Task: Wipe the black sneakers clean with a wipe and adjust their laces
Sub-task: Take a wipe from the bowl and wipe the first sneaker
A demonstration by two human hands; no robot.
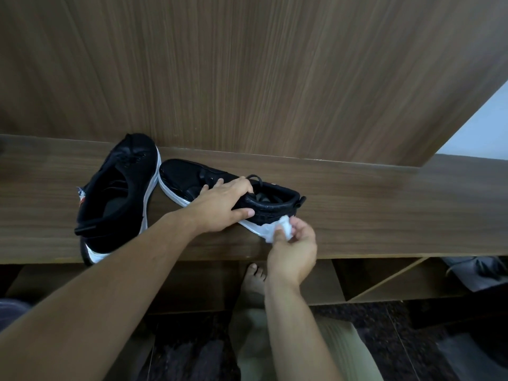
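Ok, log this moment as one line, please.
left hand: steadies right sneaker | right hand: wipe on heel sole | left sneaker: untouched on shelf

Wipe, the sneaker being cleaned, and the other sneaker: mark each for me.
wipe (284, 225), head view, on the bunched white wad at the right hand's fingertips.
held sneaker (181, 174), head view, on its black toe upper.
other sneaker (129, 171), head view, on the black upper beside the tongue.
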